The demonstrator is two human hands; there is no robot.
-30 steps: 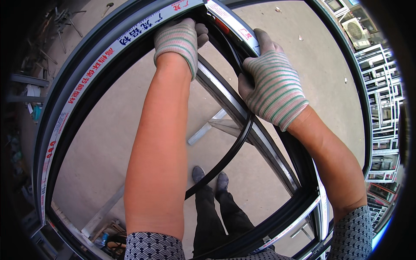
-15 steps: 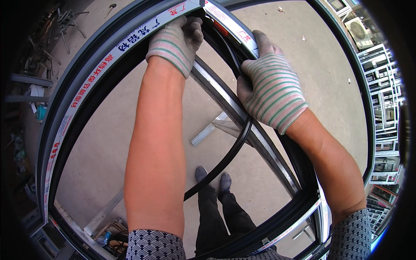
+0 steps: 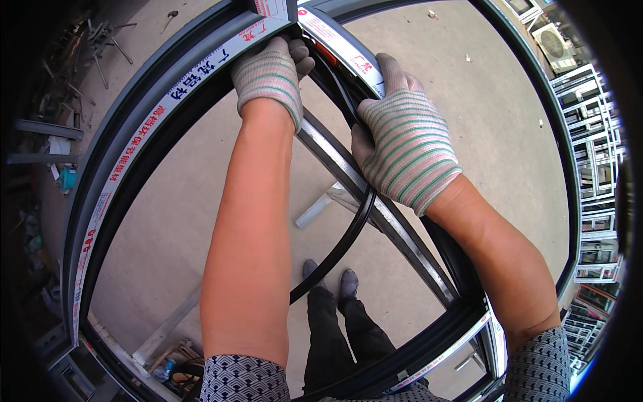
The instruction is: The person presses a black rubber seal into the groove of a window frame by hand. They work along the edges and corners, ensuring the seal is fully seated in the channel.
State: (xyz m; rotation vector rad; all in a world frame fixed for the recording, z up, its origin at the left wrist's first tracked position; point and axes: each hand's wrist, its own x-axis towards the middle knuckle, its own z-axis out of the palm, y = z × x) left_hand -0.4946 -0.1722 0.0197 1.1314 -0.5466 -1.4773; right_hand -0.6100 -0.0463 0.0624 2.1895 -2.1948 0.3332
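Observation:
Gloved in striped knit, my left hand (image 3: 269,79) is at the top corner of a large grey aluminium window frame (image 3: 144,110) with printed protective film. Its fingers are curled at the corner's inner edge; what they pinch is hidden. My right hand (image 3: 412,144), in a matching glove, wraps over the frame's right-hand bar (image 3: 338,47). Its fingers lie on the bar's outer side and its thumb on the inner side, against a black rubber strip (image 3: 345,244). The strip runs along the bar from the corner, passes under this hand and hangs below it in a loose curve.
Beneath the frame runs a metal support bar (image 3: 395,228). My shoes (image 3: 348,285) stand on the concrete floor below. Stacked white frames (image 3: 596,174) and an air-conditioner unit (image 3: 552,47) are at the right. Metal stands (image 3: 100,37) and a hammer (image 3: 171,19) lie far left.
My left hand has shifted slightly right, closer to the corner. The right hand keeps nearly the same place on the bar. The frame's top corner appears a little lower and farther left in view.

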